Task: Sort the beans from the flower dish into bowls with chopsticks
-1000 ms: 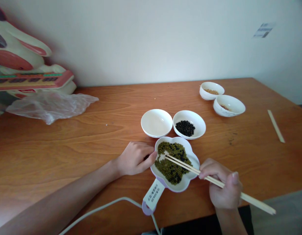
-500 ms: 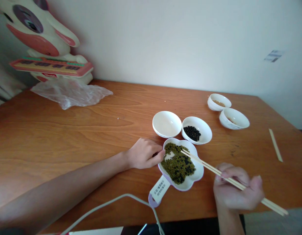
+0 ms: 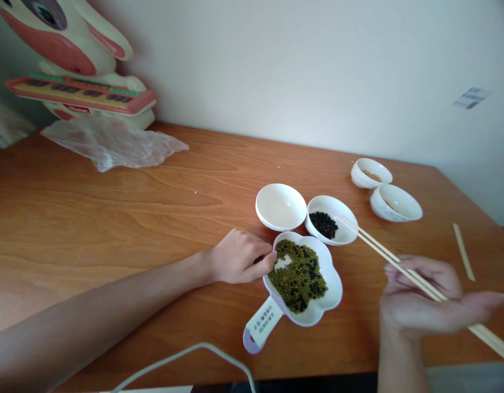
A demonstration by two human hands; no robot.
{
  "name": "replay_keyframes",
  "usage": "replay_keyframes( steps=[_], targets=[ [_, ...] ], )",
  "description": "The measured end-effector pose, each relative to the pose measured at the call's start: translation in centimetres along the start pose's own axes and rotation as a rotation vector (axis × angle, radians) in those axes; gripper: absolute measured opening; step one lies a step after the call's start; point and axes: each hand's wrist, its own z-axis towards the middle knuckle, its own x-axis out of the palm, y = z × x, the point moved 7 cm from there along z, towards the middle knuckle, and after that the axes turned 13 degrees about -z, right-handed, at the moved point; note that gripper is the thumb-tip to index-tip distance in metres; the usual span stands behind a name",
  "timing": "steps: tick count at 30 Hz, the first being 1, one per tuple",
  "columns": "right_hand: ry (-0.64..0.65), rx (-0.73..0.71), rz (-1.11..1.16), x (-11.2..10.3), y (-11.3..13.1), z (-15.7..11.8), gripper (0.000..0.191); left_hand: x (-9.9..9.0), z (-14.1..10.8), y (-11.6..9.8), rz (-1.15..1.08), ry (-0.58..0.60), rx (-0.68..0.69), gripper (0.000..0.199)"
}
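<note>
My left hand (image 3: pixel 244 256) is closed on the left rim of a white and lilac flower-shaped dish (image 3: pixel 333 284) with a labelled handle. Mixed in this dish are green beans, probably mung beans (image 3: pixel 291 275), and black beans. My right hand (image 3: pixel 427 297) grips a pair of wooden chopsticks (image 3: pixel 385 252), tips over the right inside of a white bowl (image 3: pixel 345 232) that holds a heap of black beans (image 3: pixel 323 225). Whether a bean is between the tips is too small to tell. Left of that bowl stands another white bowl (image 3: pixel 281 207), with no beans visible in it.
At the back right stand a bowl (image 3: pixel 360 177) of yellowish grains and another white bowl (image 3: pixel 399 210). A flat wooden strip (image 3: pixel 463 252) lies at right. A plastic bag (image 3: pixel 117 144) and toy keyboard (image 3: pixel 88 95) are at back left. A white cable (image 3: pixel 186 352) crosses the front.
My right hand has moved the chopsticks from above the flower-shaped dish up and right to the black-bean bowl. My left hand keeps its place on the dish rim. The camera view has shifted slightly.
</note>
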Motion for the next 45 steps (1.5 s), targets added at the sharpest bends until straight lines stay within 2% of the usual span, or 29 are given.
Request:
replay_keyframes(
  steps=[4,8,11,17,30,45],
  targets=[
    [0.073,0.020,0.121,0.6,0.5,-2.8,0.071,0.1,0.0,0.0,0.000,0.016,-0.007,0.043],
    [0.393,0.095,0.135,2.7,1.1,-6.0,0.076,0.1,0.1,0.1,-0.003,0.018,-0.014,0.042],
    [0.502,0.148,0.111,3.8,1.3,-7.3,0.078,0.0,0.1,0.0,-0.005,0.017,0.003,0.041],
    [0.480,0.180,0.017,4.6,1.5,-7.6,0.073,0.1,0.2,0.0,-0.011,0.012,0.011,0.040],
    [0.552,0.171,-0.013,5.3,1.5,-8.5,0.075,0.2,0.2,0.2,0.005,0.034,-0.026,0.042],
    [0.518,0.054,-0.020,4.5,1.4,-9.1,0.076,0.3,0.1,-0.1,0.014,0.036,0.011,0.041]
  ],
)
